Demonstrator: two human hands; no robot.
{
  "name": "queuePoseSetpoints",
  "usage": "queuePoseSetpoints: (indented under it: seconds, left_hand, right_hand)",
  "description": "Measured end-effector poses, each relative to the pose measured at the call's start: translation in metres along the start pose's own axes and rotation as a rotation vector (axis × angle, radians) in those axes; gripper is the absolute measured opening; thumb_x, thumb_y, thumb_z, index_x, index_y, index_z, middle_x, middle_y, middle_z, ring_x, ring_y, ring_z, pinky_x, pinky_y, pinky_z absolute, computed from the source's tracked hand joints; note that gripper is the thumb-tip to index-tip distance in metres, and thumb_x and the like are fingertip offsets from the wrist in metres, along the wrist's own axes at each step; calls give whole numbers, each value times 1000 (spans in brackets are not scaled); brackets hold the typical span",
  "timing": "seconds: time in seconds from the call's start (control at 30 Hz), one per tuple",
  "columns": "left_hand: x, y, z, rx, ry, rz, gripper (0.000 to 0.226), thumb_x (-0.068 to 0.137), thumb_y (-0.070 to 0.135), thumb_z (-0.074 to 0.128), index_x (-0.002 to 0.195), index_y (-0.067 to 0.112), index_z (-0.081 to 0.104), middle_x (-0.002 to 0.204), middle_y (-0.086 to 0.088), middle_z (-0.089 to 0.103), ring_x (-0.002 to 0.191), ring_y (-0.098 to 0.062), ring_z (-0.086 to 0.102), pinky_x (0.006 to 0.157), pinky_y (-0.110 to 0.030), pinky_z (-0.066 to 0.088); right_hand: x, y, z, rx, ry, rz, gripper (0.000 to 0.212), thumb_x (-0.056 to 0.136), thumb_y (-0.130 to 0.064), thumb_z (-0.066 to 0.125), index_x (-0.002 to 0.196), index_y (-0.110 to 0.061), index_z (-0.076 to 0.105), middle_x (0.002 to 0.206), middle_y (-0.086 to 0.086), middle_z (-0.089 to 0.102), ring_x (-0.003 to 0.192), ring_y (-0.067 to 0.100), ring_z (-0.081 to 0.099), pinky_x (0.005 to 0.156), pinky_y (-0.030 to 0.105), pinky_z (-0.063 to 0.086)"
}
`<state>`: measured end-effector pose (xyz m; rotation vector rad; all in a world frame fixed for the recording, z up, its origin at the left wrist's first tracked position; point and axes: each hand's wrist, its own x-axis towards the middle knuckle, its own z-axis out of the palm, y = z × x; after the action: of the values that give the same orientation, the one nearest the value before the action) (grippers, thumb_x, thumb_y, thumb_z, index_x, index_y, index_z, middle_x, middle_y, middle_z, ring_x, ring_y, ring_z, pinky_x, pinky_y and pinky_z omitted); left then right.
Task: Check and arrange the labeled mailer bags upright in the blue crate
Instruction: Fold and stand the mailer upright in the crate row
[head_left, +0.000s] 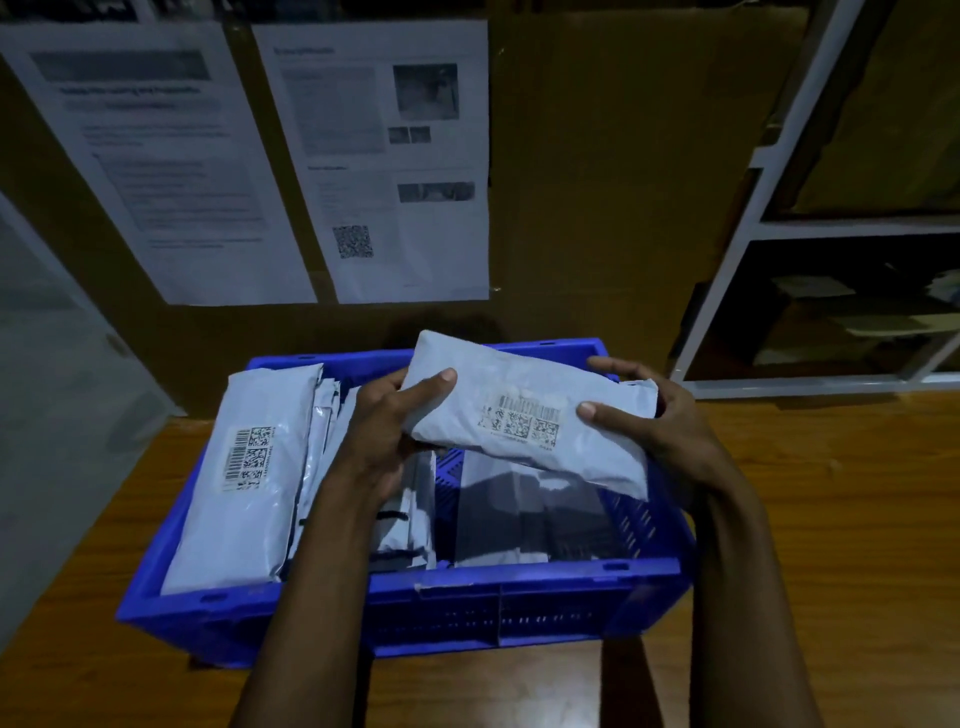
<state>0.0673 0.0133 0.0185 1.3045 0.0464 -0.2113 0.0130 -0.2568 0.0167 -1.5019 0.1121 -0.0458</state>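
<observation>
Mailer bags (244, 483) stand packed along the blue crate's (519, 587) left side on my desk (841, 519). My left hand (384, 431) and right hand (660, 421) hold one labeled bag (524, 410) over the crate, fingers (431, 384) pinching its two ends.

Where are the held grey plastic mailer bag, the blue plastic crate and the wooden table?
held grey plastic mailer bag (524, 400): head view, upper face.
blue plastic crate (519, 582): head view, near rim.
wooden table (831, 519): head view, bare top.
</observation>
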Motion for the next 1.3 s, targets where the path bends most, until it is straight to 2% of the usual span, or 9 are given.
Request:
queuePoseSetpoints:
  seconds: [0.1, 0.17, 0.3, 0.43, 0.63, 0.8, 0.97, 1.13, 1.3]
  left_hand:
    - [-6, 5, -3, 58, -9, 24, 41, 79, 22, 79, 112, 0, 71, 105, -22, 75, 77, -27, 72, 46, -27, 52]
    - [-10, 4, -1, -37, 17, 25, 40, 83, 17, 75, 118, -1, 69, 109, -18, 76, 86, -28, 75, 54, -31, 59]
    - [-17, 1, 8, -250, 54, 69, 46, 84, 10, 71, 129, 4, 62, 119, -13, 74, 105, -31, 73, 72, -38, 64]
    - [-35, -13, 18, -239, -62, 38, 51, 82, 3, 72, 132, 4, 62, 125, -13, 72, 112, -29, 71, 83, -39, 61]
    - [-51, -16, 5, 5, -48, -67, 35, 79, 15, 77, 108, -3, 70, 97, -23, 75, 78, -31, 72, 64, -38, 63]
    - [-48, -10, -7, 98, 90, -18, 30, 81, 3, 78, 107, -9, 67, 74, -22, 69, 55, -27, 65, 53, -31, 58]
    - [-53, -7, -16, 177, 185, 20, 26, 79, 6, 82, 93, -11, 68, 66, -24, 67, 49, -26, 61, 49, -30, 55]
    - [-71, -9, -28, 284, 312, 63, 19, 77, 10, 85, 82, -5, 75, 64, -23, 69, 47, -23, 58, 47, -29, 53]
    - [-89, -15, -44, 495, 506, 79, 7, 79, 21, 87, 79, 20, 80, 65, -3, 75, 49, -14, 66, 52, -30, 54]
  right_hand:
    - [-1, 2, 1, 119, 30, -4, 55, 78, -18, 82, 130, -26, 67, 116, 9, 77, 103, 34, 75, 81, 48, 63]
    - [-1, 3, 1, 333, 32, 6, 55, 86, -19, 74, 139, -23, 60, 123, 12, 74, 106, 34, 74, 74, 42, 64]
    - [-1, 6, 5, 528, 12, -42, 57, 92, -25, 69, 147, -17, 53, 138, 11, 66, 119, 27, 69, 86, 36, 63]
    - [-2, -4, 21, 519, 30, -39, 47, 93, -11, 64, 139, -5, 55, 131, 18, 69, 92, 16, 76, 74, 29, 65]
    - [5, -24, 30, 563, 122, -49, 40, 99, 2, 59, 139, 6, 54, 128, 25, 66, 50, 1, 65, 45, 11, 48]
    - [21, -40, 45, 529, 47, -9, 32, 100, -1, 58, 131, 8, 58, 88, 8, 76, 51, 4, 66, 44, 14, 49]
    - [53, -37, 57, 377, 63, -4, 34, 96, 0, 66, 127, 10, 62, 118, 25, 71, 44, 1, 59, 42, 11, 44]
    - [85, -21, 70, 237, 102, 30, 39, 89, -3, 76, 125, 3, 65, 107, 17, 77, 67, 15, 75, 54, 19, 55]
    - [106, -10, 99, 65, 58, 35, 22, 86, -4, 81, 99, -8, 63, 86, 10, 72, 46, 6, 59, 47, 19, 49]
